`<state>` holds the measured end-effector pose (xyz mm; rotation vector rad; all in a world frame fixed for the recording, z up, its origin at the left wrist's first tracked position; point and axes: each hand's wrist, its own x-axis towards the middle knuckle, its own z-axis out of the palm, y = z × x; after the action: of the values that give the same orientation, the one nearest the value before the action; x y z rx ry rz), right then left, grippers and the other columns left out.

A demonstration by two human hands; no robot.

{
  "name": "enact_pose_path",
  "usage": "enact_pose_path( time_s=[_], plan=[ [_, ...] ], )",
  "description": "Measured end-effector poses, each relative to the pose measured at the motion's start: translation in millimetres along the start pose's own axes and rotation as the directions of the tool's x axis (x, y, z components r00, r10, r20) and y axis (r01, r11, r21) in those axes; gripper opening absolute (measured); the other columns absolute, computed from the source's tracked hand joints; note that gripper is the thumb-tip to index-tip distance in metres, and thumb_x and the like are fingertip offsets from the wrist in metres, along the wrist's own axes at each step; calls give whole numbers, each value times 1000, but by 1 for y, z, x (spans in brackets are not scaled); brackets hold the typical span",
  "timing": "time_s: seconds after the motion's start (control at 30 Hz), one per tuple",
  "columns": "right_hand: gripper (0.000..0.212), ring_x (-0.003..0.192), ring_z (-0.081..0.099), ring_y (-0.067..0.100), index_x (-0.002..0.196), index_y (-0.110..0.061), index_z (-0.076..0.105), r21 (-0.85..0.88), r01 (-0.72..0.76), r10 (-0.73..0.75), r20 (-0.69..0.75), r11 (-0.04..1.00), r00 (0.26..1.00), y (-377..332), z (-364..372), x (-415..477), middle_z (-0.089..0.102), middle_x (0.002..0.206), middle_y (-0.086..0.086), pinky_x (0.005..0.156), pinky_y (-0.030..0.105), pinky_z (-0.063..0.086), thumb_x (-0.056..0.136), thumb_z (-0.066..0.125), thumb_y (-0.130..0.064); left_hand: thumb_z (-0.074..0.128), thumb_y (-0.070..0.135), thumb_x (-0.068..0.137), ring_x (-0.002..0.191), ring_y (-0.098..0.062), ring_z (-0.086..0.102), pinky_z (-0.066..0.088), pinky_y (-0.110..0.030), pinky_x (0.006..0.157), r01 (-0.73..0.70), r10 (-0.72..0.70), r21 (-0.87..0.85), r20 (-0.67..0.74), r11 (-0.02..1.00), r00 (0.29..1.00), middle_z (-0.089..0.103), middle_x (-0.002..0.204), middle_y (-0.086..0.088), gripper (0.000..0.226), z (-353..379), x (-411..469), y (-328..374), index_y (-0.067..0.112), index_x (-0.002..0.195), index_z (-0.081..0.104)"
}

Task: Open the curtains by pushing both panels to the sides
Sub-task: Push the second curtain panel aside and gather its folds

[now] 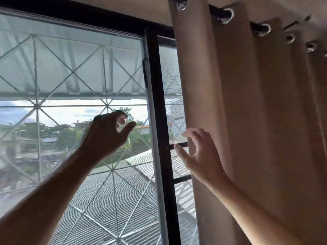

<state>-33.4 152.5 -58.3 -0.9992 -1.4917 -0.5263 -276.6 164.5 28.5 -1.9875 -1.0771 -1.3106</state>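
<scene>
A beige curtain panel (247, 112) hangs in folds on the right, threaded by metal eyelets (227, 15) on a dark rod (215, 10). Its left edge runs down the middle right of the view. My right hand (200, 156) is at that edge at about mid height, fingers spread and curled, holding nothing; I cannot tell if they touch the cloth. My left hand (108, 133) is raised in front of the bare window, fingers loosely curled and apart, empty. No left curtain panel is in view.
The window (70, 68) has a black frame (159, 103) and a white diamond-pattern grille outside. Beyond it are corrugated roofs (113, 200), trees and sky. The beige ceiling or wall (123, 11) runs above the frame.
</scene>
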Motion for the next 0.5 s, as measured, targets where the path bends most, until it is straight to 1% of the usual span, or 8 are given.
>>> enact_pose_path(
  time_s=[0.1, 0.2, 0.33, 0.43, 0.5],
  plan=[
    [42, 115, 48, 13, 114, -23, 52, -16, -60, 56, -155, 998, 986, 24, -25, -1, 53, 121, -3, 98, 30, 41, 79, 66, -40, 62, 43, 90, 91, -22, 69, 50, -31, 86, -45, 43, -73, -20, 996, 999, 74, 105, -7, 41, 29, 13, 29, 10, 114, 66],
    [62, 121, 43, 15, 123, -23, 43, 8, -138, 136, -222, 990, 966, 48, -43, -1, 47, 129, 1, 102, 30, 37, 73, 72, -45, 64, 45, 88, 101, -25, 66, 51, -35, 91, -64, 55, -142, -68, 988, 996, 72, 111, -8, 46, 56, 29, 57, 11, 119, 63],
    [80, 124, 40, 18, 131, -25, 32, 20, -231, 231, -168, 973, 958, 78, -57, -2, 44, 132, 5, 102, 31, 33, 68, 74, -52, 62, 50, 86, 116, -27, 58, 49, -39, 97, -61, 40, -219, -103, 974, 994, 64, 123, -9, 56, 89, 49, 103, 14, 128, 55],
    [90, 129, 39, 21, 135, -28, 26, 25, -293, 294, -116, 956, 949, 94, -58, -2, 43, 138, 5, 106, 37, 36, 65, 74, -56, 59, 56, 84, 125, -25, 49, 47, -41, 97, -56, 24, -240, -135, 969, 991, 55, 134, -7, 67, 108, 60, 142, 15, 136, 47],
    [96, 132, 37, 22, 137, -26, 23, 21, -313, 314, -80, 950, 946, 103, -56, -3, 41, 141, 5, 109, 42, 35, 62, 73, -59, 62, 56, 83, 130, -25, 41, 45, -41, 95, -25, -8, -239, -138, 971, 990, 47, 140, -7, 75, 121, 67, 166, 16, 142, 39]
  ],
)
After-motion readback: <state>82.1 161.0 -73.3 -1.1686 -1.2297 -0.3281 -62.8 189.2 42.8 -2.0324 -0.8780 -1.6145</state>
